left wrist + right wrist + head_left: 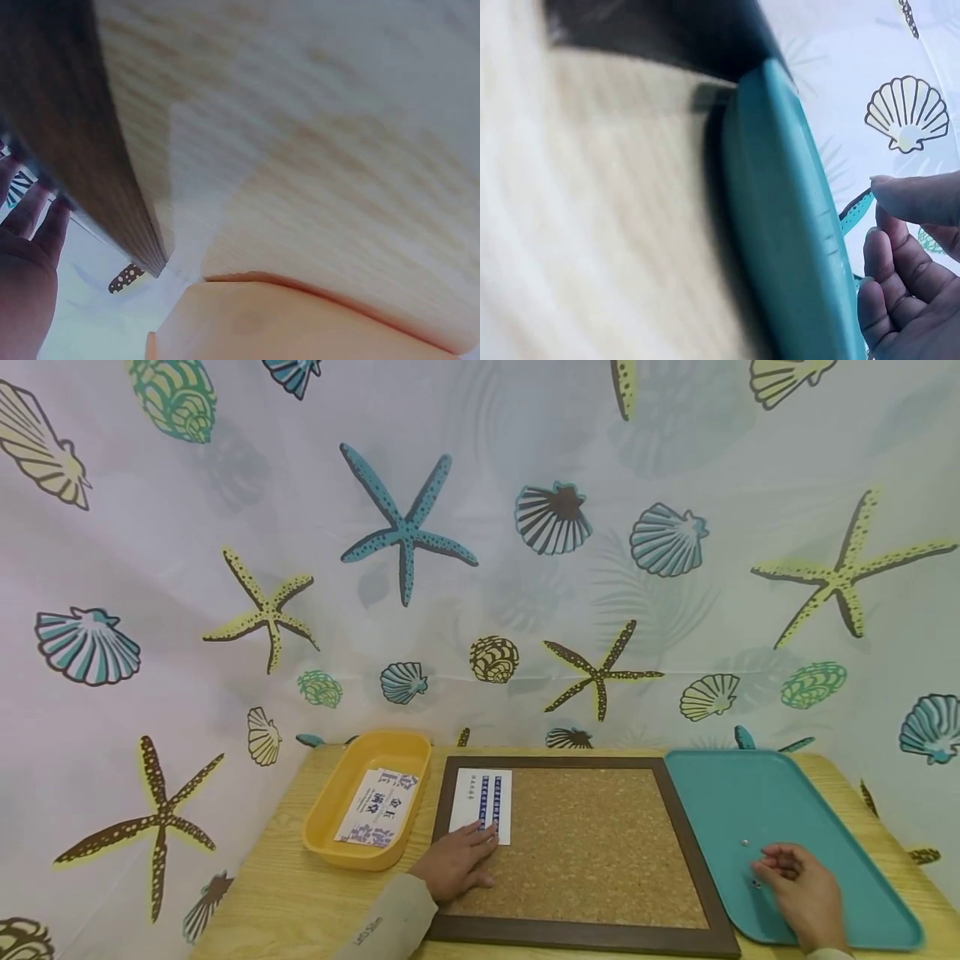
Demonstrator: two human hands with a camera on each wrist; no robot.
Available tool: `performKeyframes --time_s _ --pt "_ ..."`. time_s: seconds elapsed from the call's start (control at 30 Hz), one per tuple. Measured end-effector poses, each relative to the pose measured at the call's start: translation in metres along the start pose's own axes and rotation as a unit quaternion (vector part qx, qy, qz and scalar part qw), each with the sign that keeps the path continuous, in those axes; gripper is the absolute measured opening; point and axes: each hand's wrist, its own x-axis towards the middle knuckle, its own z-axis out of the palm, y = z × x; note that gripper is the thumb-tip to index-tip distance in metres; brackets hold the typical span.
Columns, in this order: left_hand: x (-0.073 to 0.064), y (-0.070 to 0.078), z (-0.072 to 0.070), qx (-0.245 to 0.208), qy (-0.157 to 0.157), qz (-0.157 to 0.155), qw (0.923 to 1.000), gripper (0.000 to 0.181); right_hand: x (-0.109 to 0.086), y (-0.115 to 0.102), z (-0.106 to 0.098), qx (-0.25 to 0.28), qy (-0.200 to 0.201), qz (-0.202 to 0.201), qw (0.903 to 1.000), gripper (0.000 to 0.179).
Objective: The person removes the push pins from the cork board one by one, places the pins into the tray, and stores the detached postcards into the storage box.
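My left hand [459,862] rests on the framed corkboard [600,852], fingers extended, fingertips on the lower part of a white card [465,797] with blue printed strips. This card lies at the board's upper left. My right hand [806,889] is over the teal tray [780,802], its fingers bent and its thumb near the index fingertip. Close by its fingertips is a tiny shiny piece [756,883]; I cannot tell whether the fingers pinch it. Another tiny piece [745,842] lies on the tray just beyond. In the right wrist view the tray's side [795,225] partly hides the fingertips.
A yellow basin [322,827] holding printed cards [378,806] stands on the wooden table [270,868], left of the board. The board's dark frame [585,933] lies beside the tray. Behind the table hangs a curtain [450,627] printed with shells and starfish.
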Motion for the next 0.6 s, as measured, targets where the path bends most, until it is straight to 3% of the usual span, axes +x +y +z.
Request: performKeyframes --time_s 0.27,0.6 --pt "0.003 -0.001 -0.004 0.015 0.010 0.011 0.9998 0.058 -0.002 -0.014 0.011 0.012 -0.009 -0.040 0.9991 0.026" --pt "0.014 0.000 -0.010 -0.035 0.026 -0.026 0.9987 0.040 -0.004 -0.040 0.032 0.019 -0.048 -0.090 0.9946 0.024"
